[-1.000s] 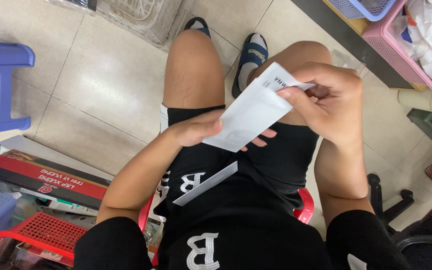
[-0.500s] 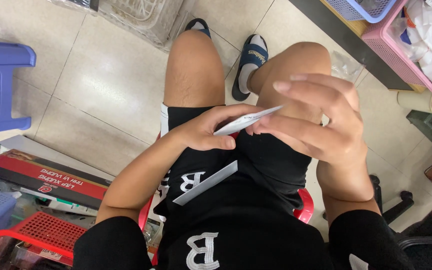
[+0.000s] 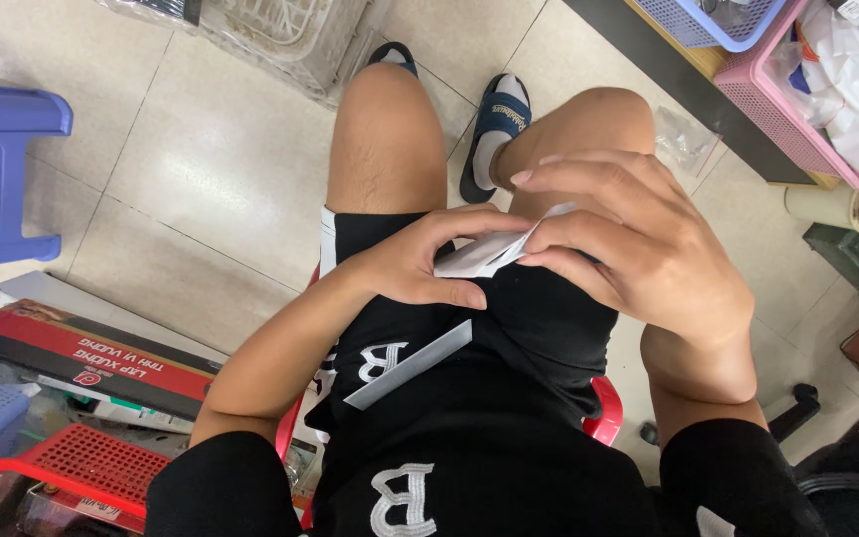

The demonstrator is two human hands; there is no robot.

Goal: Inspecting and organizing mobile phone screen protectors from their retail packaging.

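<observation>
Pale floor tiles [image 3: 201,169] spread under us as we sit on a red chair [image 3: 603,413], knees bare. Over our lap, both hands meet on a white packet [image 3: 484,254]: our left hand [image 3: 420,264] clasps its near end, thumb underneath and fingers curled over the top, while our right hand [image 3: 638,249] pinches the far end between thumb and fingers. Just below the packet, a grey strip [image 3: 410,363] lies slantwise on our black shorts [image 3: 509,338]. Well left of the packet stands a blue stool [image 3: 2,174]; up and to its right sits a pink basket [image 3: 797,119].
</observation>
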